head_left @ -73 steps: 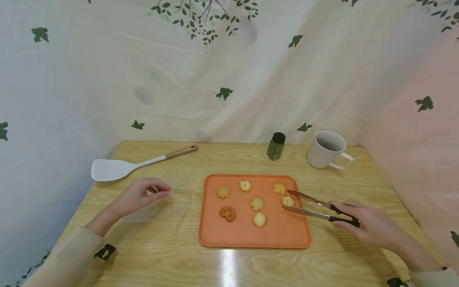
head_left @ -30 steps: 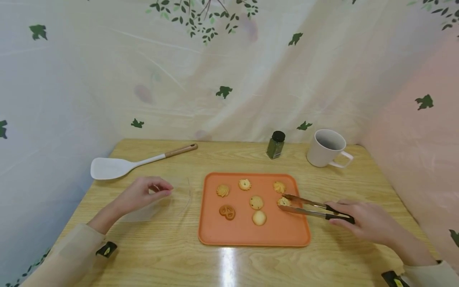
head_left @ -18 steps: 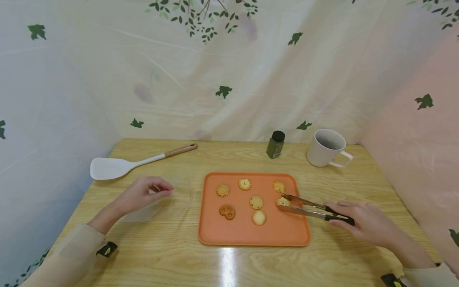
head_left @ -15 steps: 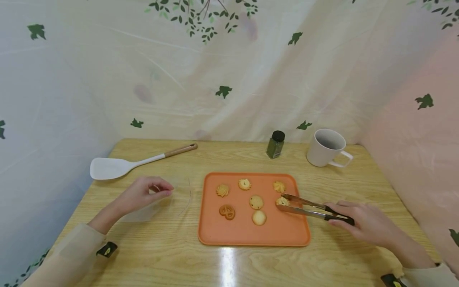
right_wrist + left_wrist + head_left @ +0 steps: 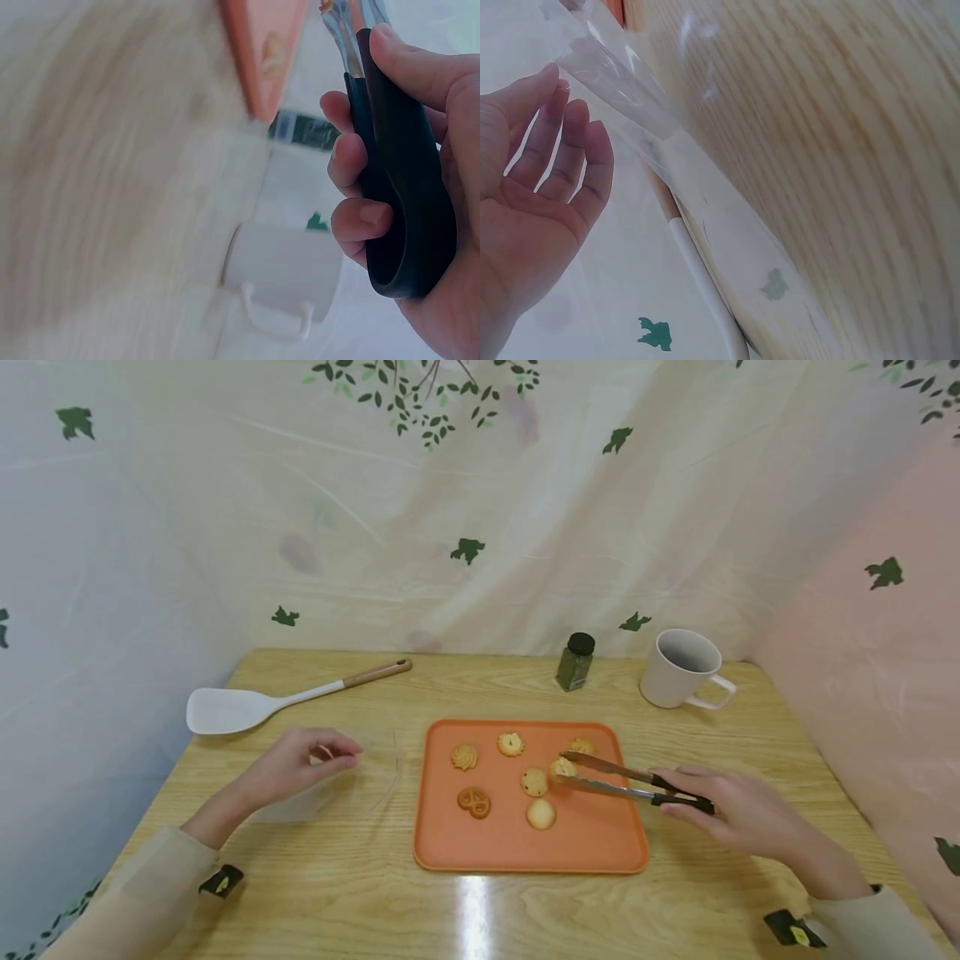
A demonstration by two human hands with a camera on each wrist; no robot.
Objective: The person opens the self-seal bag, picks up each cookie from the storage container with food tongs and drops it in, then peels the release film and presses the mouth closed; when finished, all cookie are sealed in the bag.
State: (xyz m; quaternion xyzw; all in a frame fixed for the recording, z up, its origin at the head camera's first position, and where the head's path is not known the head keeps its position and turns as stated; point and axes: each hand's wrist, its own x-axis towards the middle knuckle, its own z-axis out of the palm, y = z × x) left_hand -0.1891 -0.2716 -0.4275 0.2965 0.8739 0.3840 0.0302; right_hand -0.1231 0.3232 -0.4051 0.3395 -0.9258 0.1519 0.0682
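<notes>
My left hand pinches the edge of a clear plastic bag between thumb and fingertip, left of the orange tray. In the right hand are the black handles of metal tongs, with fingers and thumb wrapped around them. The tongs' tips are around a pale flower-edged cookie over the tray's right half. Close to it lie a dotted round cookie and a plain round cookie. Behind the upper tong arm, a ridged cookie is partly hidden.
On the tray's left are a swirl cookie, a pretzel-shaped cookie and another flower-edged cookie. A white spatula with wooden handle lies back left. A green spice jar and a white mug stand back right.
The tongs first came around the flower-edged cookie at the tray's right side. My right hand has since carried it left, close to the dotted cookie. The left hand has stayed nearly still.
</notes>
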